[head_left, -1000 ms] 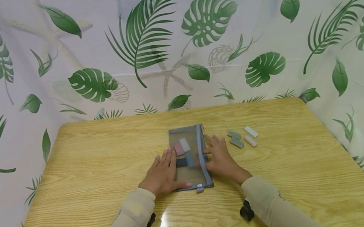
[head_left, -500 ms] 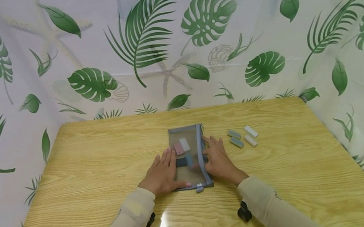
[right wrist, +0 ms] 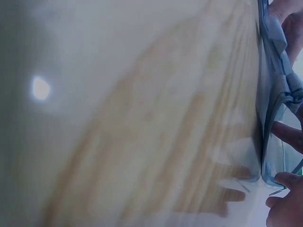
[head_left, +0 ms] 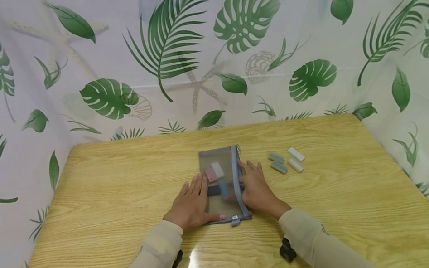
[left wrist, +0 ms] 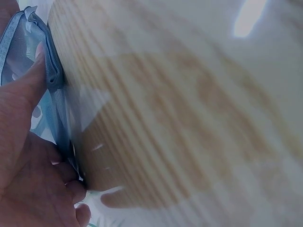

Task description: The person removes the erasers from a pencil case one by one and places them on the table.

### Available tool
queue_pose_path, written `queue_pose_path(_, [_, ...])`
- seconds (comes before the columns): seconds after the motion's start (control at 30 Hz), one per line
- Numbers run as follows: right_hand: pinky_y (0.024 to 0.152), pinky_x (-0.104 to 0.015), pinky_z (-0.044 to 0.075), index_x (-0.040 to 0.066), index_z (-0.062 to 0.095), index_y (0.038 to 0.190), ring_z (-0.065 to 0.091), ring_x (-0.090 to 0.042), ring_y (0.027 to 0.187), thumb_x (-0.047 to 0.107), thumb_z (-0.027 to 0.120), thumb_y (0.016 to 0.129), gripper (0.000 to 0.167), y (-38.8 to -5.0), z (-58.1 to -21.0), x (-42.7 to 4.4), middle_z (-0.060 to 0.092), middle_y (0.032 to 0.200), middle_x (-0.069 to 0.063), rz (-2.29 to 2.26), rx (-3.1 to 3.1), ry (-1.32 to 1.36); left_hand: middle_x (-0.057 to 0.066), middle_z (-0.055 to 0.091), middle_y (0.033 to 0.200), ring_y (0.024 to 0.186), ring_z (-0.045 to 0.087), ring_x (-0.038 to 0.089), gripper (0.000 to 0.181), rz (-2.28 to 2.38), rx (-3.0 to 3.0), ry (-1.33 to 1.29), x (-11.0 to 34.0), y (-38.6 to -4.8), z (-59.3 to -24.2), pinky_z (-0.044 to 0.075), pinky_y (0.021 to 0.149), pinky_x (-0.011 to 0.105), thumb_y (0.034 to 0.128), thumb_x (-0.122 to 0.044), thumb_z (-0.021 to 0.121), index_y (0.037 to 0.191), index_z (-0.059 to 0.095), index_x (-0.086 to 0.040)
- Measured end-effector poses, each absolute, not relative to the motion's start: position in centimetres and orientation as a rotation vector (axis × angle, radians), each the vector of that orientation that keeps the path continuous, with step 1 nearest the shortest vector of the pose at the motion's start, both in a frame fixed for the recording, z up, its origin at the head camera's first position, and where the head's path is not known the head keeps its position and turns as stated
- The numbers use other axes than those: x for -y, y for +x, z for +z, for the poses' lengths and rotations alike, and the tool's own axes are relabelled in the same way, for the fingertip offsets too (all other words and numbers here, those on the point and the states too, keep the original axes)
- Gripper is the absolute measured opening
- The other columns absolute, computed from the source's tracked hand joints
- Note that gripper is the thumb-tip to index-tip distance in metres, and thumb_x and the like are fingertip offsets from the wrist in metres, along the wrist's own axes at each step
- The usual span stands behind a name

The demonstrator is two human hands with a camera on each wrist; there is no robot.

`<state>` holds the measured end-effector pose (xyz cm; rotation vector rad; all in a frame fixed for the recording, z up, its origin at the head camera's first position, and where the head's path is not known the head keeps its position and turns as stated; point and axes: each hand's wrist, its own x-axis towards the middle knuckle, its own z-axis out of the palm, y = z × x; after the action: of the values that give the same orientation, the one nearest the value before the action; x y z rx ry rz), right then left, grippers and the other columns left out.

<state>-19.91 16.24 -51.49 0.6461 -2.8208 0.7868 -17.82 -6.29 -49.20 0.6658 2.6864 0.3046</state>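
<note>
A grey-blue mesh zip pouch (head_left: 215, 212) lies flat on the wooden table, its zip side to the right. Through the mesh I see small eraser-like blocks: a pink one (head_left: 210, 175), a white one (head_left: 217, 170), a dark navy one (head_left: 214, 191) and a light blue one (head_left: 223, 189). My left hand (head_left: 189, 205) rests on the pouch's left side with fingers straight and thumb along the near edge. At the zip side, my right hand (head_left: 258, 191) has its fingers spread at the opening; some fingertips are hidden behind the zip band, and the right wrist view shows a finger (right wrist: 289, 134) reaching in.
Several more small blocks lie right of the pouch: two grey-blue ones (head_left: 278, 167), a white block (head_left: 296, 154) and a beige block (head_left: 295, 165). Bare table (head_left: 123, 188) surrounds everything. A leaf-printed cloth (head_left: 195, 54) hangs behind and at both sides.
My right hand has shifted slightly left toward the pouch. The light blue block inside has settled a little. My left hand and the loose blocks stay put.
</note>
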Motion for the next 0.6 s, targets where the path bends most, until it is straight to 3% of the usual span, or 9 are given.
queue_pose_path(0.23, [0.112,-0.076,0.011,-0.006,0.073,0.073,0.035,-0.058,0.137,-0.020,0.048,0.077,0.029,-19.82,-51.53,-16.24,0.049,0.144,-0.032,0.786,2.814,0.625,0.017,0.000,0.168,0.156,0.002,0.027,0.115,0.286,-2.690,0.661,6.22,-17.89,-49.14,0.004,0.125,0.046,0.0903,-0.073,0.056,0.161,0.005,0.001])
queue_pose_path(0.6, [0.111,-0.077,0.013,-0.007,0.076,0.080,0.037,-0.059,0.136,-0.020,0.051,0.072,0.029,-19.85,-51.59,-16.34,0.049,0.144,-0.032,0.790,2.787,0.638,0.018,-0.001,0.168,0.156,0.001,0.028,0.115,0.302,-2.687,0.666,6.33,-18.02,-49.41,0.004,0.125,0.047,0.0906,-0.071,0.058,0.161,0.003,0.002])
